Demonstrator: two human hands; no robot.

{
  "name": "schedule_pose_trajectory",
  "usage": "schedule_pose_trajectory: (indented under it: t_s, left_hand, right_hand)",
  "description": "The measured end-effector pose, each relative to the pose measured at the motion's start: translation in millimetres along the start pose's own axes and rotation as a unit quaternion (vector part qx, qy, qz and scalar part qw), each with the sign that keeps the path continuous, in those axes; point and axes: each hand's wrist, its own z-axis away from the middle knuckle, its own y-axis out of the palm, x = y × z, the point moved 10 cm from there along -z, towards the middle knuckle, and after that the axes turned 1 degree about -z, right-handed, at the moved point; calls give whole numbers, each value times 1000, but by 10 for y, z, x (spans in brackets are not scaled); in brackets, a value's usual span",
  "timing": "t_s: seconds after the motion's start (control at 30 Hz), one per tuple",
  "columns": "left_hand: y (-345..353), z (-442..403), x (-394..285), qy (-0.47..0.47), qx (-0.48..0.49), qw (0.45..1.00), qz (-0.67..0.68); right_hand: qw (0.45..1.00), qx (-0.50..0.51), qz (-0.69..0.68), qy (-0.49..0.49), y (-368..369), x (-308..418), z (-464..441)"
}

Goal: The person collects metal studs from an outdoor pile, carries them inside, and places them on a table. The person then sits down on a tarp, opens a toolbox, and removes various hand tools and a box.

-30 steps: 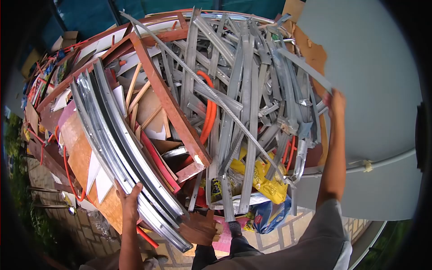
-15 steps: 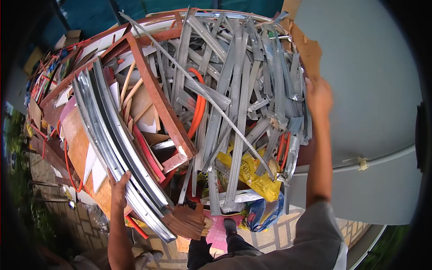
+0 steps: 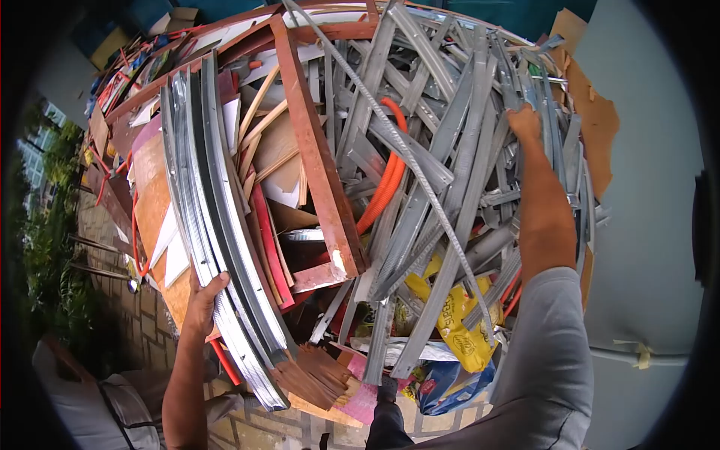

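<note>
My left hand (image 3: 205, 298) is wrapped around the outer edge of a stack of long, shiny metal channels (image 3: 217, 202) at the left of the heap, thumb on top. At the upper right, my right hand (image 3: 524, 124) has its fingers curled at a grey metal channel (image 3: 510, 82) among many others; the fingertips are partly hidden. Between my hands lie a reddish-brown wooden frame (image 3: 311, 142), a ribbed steel bar (image 3: 409, 157) running diagonally, and an orange corrugated tube (image 3: 388, 176).
Yellow packaging (image 3: 457, 322) and a blue plastic bag (image 3: 454, 388) sit low in the heap. Torn cardboard (image 3: 592, 124) stands by the grey wall (image 3: 645, 225) on the right. Splintered brown wood (image 3: 315, 371) lies near my feet on paving. Grey clothing (image 3: 112, 405) shows at lower left.
My right hand has moved left, from beside the torn cardboard onto the metal channels. My left hand stays on the stack. The view has turned left, so the heap appears farther right.
</note>
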Motion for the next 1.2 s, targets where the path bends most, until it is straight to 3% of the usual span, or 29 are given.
schedule_pose_trajectory:
  t_s: [0.23, 0.5, 0.83, 0.93, 1.0, 1.03, 1.07, 1.13, 1.17, 1.2]
  left_hand:
    - [-56, -81, 125, -21, 3, 1000, 12]
    - [-83, -67, 149, -33, -10, 999, 20]
    - [-129, -92, 220, -31, -7, 999, 15]
    - [-22, -51, 121, -19, -1, 1000, 24]
    - [-45, -90, 91, 24, 1, 1000, 13]
    - [-36, -81, 45, 41, 18, 999, 5]
    - [59, -36, -74, 49, 28, 998, 6]
    - [34, -48, -27, 48, 28, 998, 6]
    - [-9, -59, -13, 50, 16, 999, 2]
    - [-27, -66, -6, 53, 14, 998, 2]
  right_hand:
    - [998, 22, 55, 1, 51, 169, -109]
    - [987, 39, 132, 85, 49, 95, -130]
    - [988, -3, 62, 144, 62, -51, -89]
    - [988, 52, -34, 142, 170, -76, -170]
    - [953, 13, -251, 171, 462, -311, -497]
    - [954, 8, -247, 172, 253, -296, -463]
    - [875, 122, -373, 283, 342, -339, -280]
    - [696, 240, -562, 377, 213, -249, 113]
    - [697, 230, -562, 382, -64, -310, 311]
    - [633, 275, -622, 370, -299, -227, 580]
